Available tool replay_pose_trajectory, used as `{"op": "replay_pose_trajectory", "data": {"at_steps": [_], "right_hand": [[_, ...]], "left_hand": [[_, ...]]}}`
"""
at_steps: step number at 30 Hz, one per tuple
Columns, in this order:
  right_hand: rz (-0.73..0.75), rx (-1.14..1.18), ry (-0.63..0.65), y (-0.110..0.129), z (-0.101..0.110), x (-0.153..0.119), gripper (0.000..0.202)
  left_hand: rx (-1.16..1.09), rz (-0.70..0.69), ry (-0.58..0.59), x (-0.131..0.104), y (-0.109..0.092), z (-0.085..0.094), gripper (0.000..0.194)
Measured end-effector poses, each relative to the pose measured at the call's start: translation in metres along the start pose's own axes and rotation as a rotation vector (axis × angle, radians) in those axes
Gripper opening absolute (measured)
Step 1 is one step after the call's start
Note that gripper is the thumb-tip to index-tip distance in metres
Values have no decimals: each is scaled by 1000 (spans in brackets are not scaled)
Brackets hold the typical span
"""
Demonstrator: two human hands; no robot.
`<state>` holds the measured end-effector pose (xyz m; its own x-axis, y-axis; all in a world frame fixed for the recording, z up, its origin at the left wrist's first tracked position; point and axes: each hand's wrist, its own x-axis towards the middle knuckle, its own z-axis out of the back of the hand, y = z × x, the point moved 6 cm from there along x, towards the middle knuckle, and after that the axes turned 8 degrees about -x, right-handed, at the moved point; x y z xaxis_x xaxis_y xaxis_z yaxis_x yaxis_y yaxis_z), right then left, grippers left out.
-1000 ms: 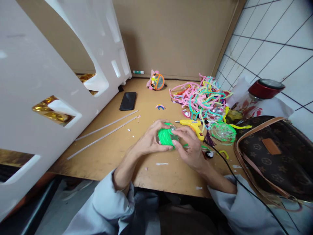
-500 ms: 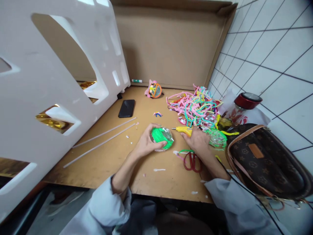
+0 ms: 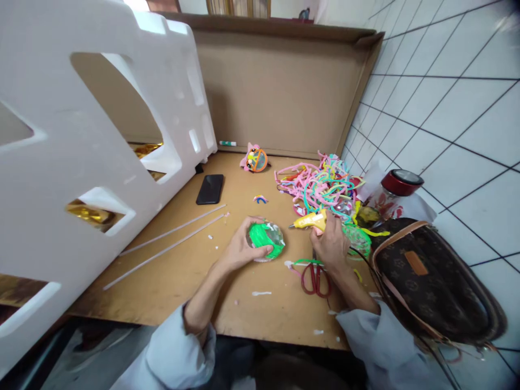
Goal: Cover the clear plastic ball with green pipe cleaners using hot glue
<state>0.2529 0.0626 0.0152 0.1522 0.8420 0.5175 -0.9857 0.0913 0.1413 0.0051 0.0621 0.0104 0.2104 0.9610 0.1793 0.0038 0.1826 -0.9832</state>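
Observation:
My left hand point(image 3: 242, 245) is wrapped round a clear ball partly covered in bright green point(image 3: 266, 239), with my thumb across its front. To its right, my right hand point(image 3: 331, 245) grips a yellow glue gun point(image 3: 311, 220), whose metal nozzle points left toward the ball but stays apart from it. Red-handled scissors point(image 3: 316, 279) lie just below my right hand, beside a green strip. A second ball with green on it point(image 3: 357, 241) sits behind my right hand, partly hidden by it.
Tangled pastel fuzzy strips point(image 3: 325, 184) lie at the back right, by a red-lidded bottle point(image 3: 400, 184) and a brown handbag point(image 3: 434, 287). A black phone point(image 3: 210, 189), two thin translucent sticks point(image 3: 166, 249) and a decorated ball point(image 3: 255, 158) are farther left. A white plastic panel point(image 3: 49, 162) stands at left.
The glue gun has been raised and tilted, its nozzle now angled down to the left. My right hand has turned with it. My left hand still holds the ball, and the camera view has tilted up.

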Motion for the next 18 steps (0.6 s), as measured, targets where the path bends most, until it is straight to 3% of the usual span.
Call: {"op": "replay_pose_trajectory", "data": {"at_steps": [3, 5, 7, 10, 14, 18], "right_hand": [[-64, 222, -187, -9, 13, 3, 63], [-149, 378, -240, -16, 18, 5, 73], [-244, 494, -224, -22, 19, 7, 77], [-295, 606, -156, -23, 17, 7, 61], [-294, 566, -139, -22, 19, 5, 32], [-227, 387, -221, -17, 26, -1, 30]], "left_hand": [[43, -34, -6, 2, 2, 2, 60], [30, -23, -11, 6, 4, 2, 59], [14, -6, -19, 12, 5, 0, 60], [28, 4, -14, 25, 3, -7, 63], [39, -25, 30, 40, 0, -17, 62], [65, -4, 54, 42, 5, -18, 60]]}}
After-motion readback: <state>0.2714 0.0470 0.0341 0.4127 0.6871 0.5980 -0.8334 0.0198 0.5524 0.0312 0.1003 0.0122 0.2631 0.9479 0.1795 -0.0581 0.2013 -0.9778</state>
